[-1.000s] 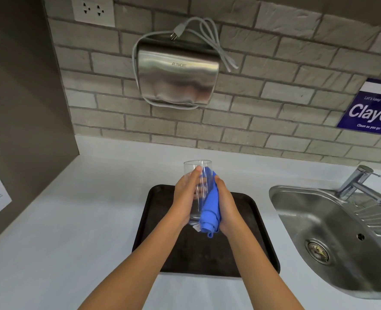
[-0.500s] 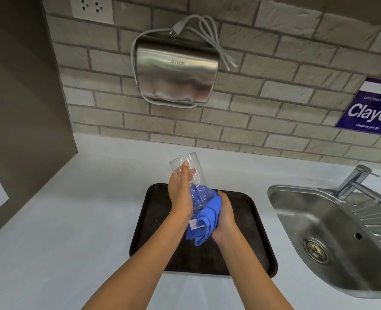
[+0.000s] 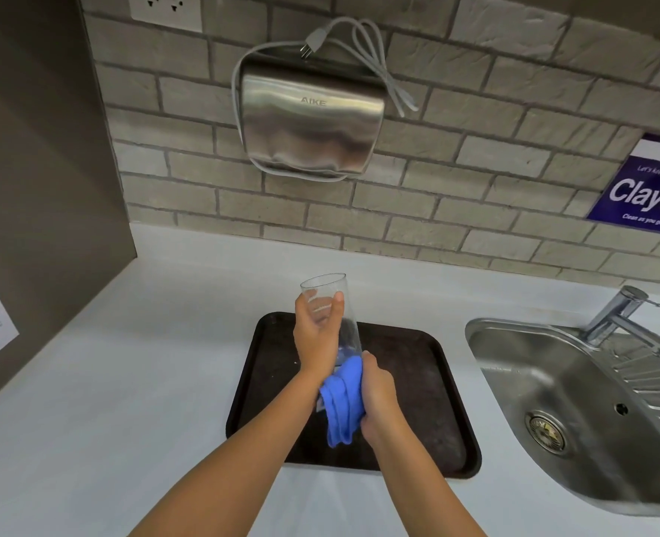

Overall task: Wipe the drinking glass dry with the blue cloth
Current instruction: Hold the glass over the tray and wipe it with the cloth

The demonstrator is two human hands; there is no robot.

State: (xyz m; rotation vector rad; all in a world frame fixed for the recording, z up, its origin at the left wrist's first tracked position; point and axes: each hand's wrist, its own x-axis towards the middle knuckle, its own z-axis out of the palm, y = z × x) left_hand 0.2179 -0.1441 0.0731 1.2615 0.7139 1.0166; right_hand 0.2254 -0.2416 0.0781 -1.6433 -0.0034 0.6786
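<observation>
Glass (image 3: 326, 300) in left grip (image 3: 317, 335), base seemingly cloth-wrapped.

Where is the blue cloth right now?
In the head view, the crumpled blue cloth sits low in the middle, gripped by the right hand against the bottom of the clear drinking glass, above the dark brown tray.

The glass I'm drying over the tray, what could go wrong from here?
The drinking glass is tilted and held by the left hand alone around its upper half; it might slip and break on the tray. The right hand bunches the blue cloth at the base, so the upper half may stay wet.
</observation>
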